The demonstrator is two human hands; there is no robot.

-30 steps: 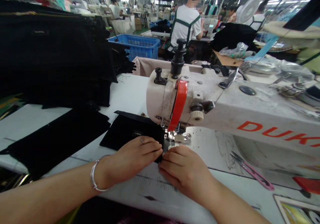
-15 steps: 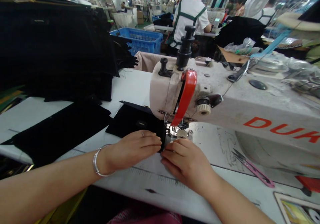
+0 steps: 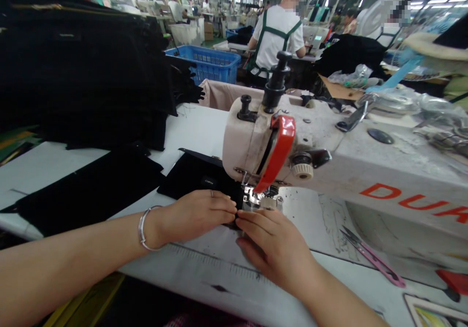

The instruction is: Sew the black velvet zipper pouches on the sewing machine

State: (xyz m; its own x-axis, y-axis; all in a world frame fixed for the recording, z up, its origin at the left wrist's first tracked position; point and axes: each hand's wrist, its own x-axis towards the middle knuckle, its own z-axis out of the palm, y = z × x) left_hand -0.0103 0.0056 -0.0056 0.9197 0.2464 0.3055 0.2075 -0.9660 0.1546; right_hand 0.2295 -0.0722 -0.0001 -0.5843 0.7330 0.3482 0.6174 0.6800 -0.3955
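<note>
Left hand (image 3: 199, 216) palm down, fingers straight and together, pressing on a black fabric piece (image 3: 190, 173) rather than gripping it. Right hand (image 3: 276, 244) also flattened, fingers together and reaching inward; its fingertips meet the left's at the piece's near corner. Thumb partly hidden; cannot tell whether it pinches the cloth. Bangle (image 3: 142, 229) on left wrist.

Fabric piece lies immediately left of the sewing machine (image 3: 248, 137), small label (image 3: 208, 181) facing up, right edge at the machine's presser foot (image 3: 268, 202). Not clear whether the edge is under the foot; needle not made out.

Step in hand, as I judge it: lining up and guiding this edge for stitching. Next move would call for both hands holding the corner flat and square to the foot, fingertips clear of it.

Farther left of the machine, on the same surface (image 3: 197, 122): a second black piece (image 3: 91, 185), apparently unattended. Behind that, a tall black stack (image 3: 91, 78). Right of the machine's foot, near the person: pink-handled snips (image 3: 380, 263). Beyond the machine: blue basket (image 3: 219, 68), then a co-worker (image 3: 272, 34), back turned.
</note>
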